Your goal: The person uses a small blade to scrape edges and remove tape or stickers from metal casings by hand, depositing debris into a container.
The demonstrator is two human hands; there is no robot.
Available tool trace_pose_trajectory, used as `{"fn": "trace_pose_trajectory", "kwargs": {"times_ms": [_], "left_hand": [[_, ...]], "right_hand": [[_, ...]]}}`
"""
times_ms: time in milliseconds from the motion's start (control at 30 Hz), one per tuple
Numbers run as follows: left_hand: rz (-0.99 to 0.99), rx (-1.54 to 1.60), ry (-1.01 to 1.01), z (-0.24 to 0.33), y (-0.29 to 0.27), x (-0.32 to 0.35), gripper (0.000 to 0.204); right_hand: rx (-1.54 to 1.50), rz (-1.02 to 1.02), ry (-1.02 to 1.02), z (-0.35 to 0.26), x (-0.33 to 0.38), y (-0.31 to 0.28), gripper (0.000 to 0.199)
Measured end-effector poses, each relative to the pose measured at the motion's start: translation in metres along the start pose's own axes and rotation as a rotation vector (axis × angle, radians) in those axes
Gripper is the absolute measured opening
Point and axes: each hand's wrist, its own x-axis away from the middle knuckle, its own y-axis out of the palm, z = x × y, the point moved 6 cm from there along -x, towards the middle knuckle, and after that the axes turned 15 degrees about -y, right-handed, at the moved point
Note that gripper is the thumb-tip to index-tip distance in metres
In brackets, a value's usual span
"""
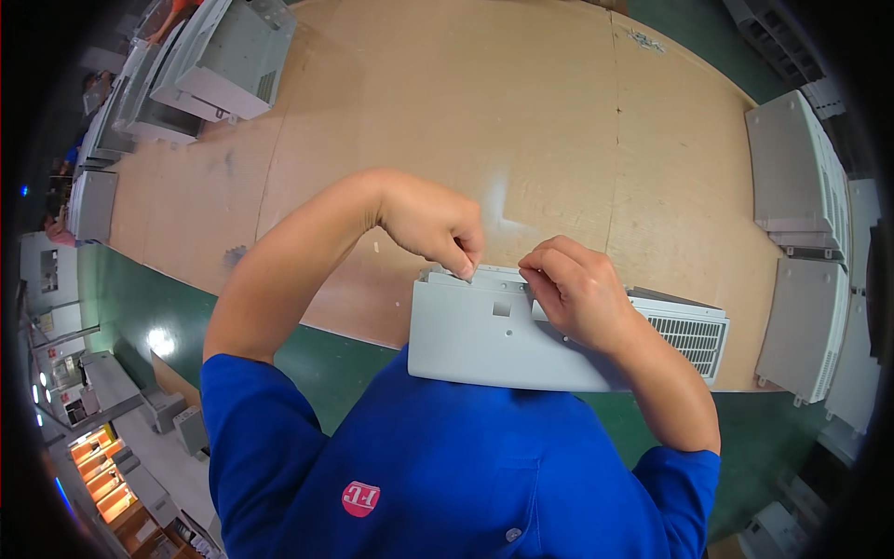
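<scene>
Left hand (pixel 436 222): fingertips pinched, any contents indiscernible. Right hand (pixel 582 289): loosely curled, contents hidden. Both at upper edge of pale-grey housing (pixel 466 335), at near edge of desk (pixel 447 121). Blue shirt (pixel 438 466): round pink badge (pixel 360 498), white lettering.

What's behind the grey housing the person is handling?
Beyond the grey housing, the tan tabletop shows, with small metallic pieces near its far edge. The left hand and right hand, at the housing's upper edge, hide a little; whatever sits directly behind it is covered.
</scene>
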Motion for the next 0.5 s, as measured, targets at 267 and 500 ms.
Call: {"fn": "trace_pose_trajectory", "kwargs": {"times_ms": [267, 500], "left_hand": [[-0.274, 0.458, -0.036, -0.022, 0.023, -0.01, 0.02], [0.09, 0.558, -0.003, -0.054, 0.016, 0.028, 0.022]], "right_hand": [[-0.1, 0.0, -0.18, -0.023, -0.011, 0.007, 0.011], [-0.118, -0.101, -0.094, -0.017, -0.025, 0.026, 0.01]]}}
